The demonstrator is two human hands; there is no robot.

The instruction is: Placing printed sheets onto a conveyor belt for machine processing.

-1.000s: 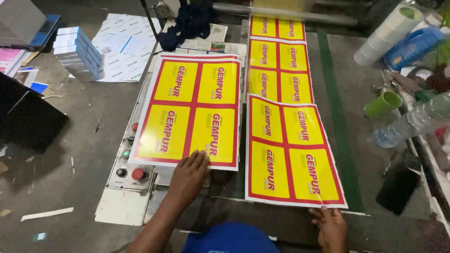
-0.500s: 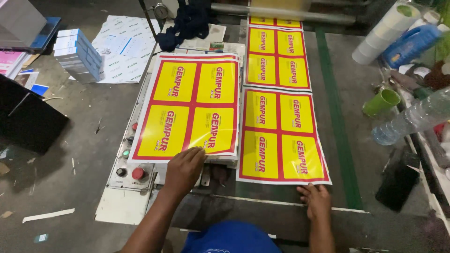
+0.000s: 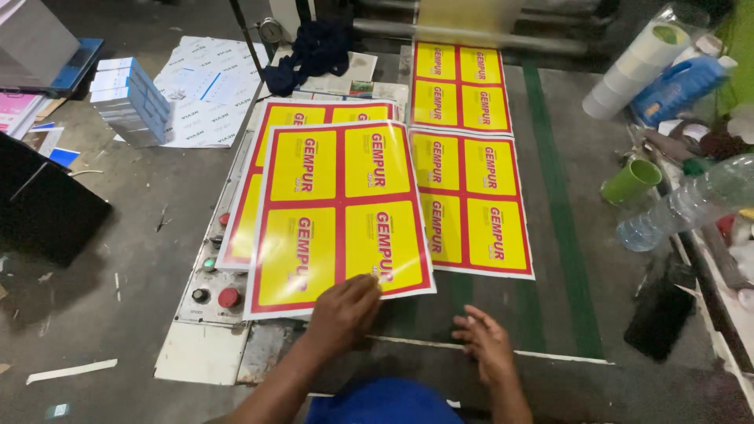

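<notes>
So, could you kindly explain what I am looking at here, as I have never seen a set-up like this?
There is one view, taken by a camera worn on a person's head and looking down at their two bare hands; no robot is involved. The left hand holds the near edge of a yellow and red printed sheet, which lies over a stack of like sheets. The right hand rests open on the dark belt, holding nothing. More printed sheets lie in a row on that belt, coming out from a roller at the far end. Below the stack is a control panel with buttons. At the right stand a green cup and a plastic bottle.
</notes>
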